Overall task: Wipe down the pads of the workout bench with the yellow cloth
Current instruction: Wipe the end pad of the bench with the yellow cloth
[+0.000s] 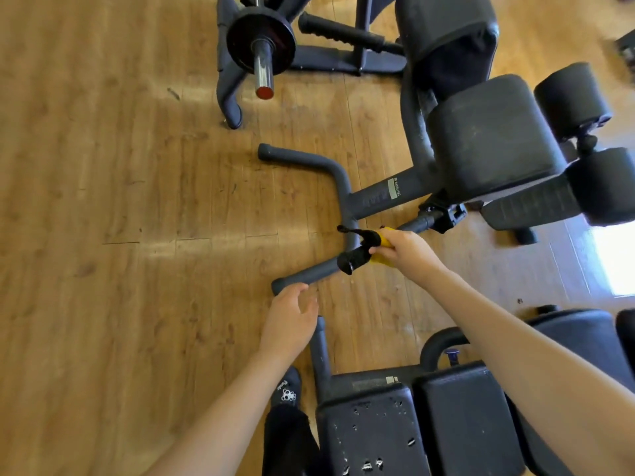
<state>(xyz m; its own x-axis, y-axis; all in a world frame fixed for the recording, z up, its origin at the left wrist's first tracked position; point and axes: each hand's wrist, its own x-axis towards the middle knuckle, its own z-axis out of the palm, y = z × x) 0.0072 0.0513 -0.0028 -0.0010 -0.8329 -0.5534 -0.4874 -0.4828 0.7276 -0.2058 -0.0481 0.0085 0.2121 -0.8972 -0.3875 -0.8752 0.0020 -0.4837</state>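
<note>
The right hand point(409, 250) grips the crumpled yellow cloth point(379, 256) beside the black padded workout bench point(488, 139); the left hand point(292, 317) hangs spread. Wiping appears not yet begun.

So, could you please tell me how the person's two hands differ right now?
The right hand grips the yellow cloth along with a black piece of fabric, above the grey floor bar of the bench; the left hand holds nothing. The right hand's fingers are curled; the left hand's are relaxed. Both hang low over the wooden floor.
</note>
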